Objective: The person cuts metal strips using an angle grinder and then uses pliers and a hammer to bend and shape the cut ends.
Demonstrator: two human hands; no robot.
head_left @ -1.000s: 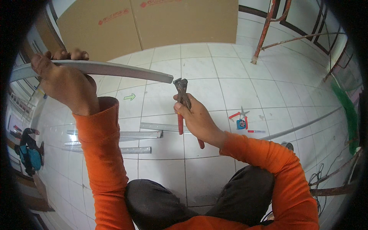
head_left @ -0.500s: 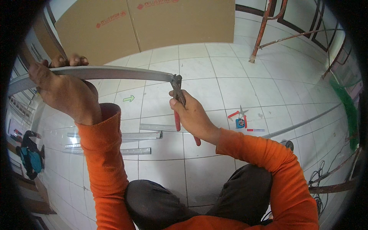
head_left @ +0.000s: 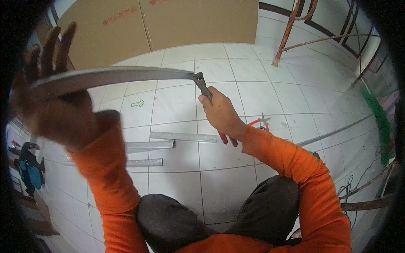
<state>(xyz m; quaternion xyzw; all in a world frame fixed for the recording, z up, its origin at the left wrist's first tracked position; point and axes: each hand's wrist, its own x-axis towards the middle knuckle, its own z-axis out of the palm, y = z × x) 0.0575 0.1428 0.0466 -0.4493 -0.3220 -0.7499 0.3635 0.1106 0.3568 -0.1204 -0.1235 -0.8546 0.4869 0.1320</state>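
A long grey metal strip [head_left: 139,74] runs raised across the upper left, looking bowed in this wide view. My right hand [head_left: 221,109] is closed round the red-handled pliers [head_left: 202,86], whose dark jaws meet the strip's right end. At the strip's other end is my left hand [head_left: 59,107], smeared by motion. Its fingers are stretched up and apart behind the strip, which lies across the palm without the fingers wrapped round it.
Several silvery metal strips [head_left: 183,137] lie on the tiled floor [head_left: 177,181]. Red-handled snips [head_left: 263,121] sit beyond my right forearm, partly covered. Large cardboard [head_left: 198,23] stands at the back; a rusty metal frame [head_left: 284,38] rises at right, with cables [head_left: 346,189] and green netting [head_left: 383,130] nearby.
My left hand has loosened from the strip, its fingers now spread upward. My right hand and the pliers have shifted slightly right and up, still at the strip's end.
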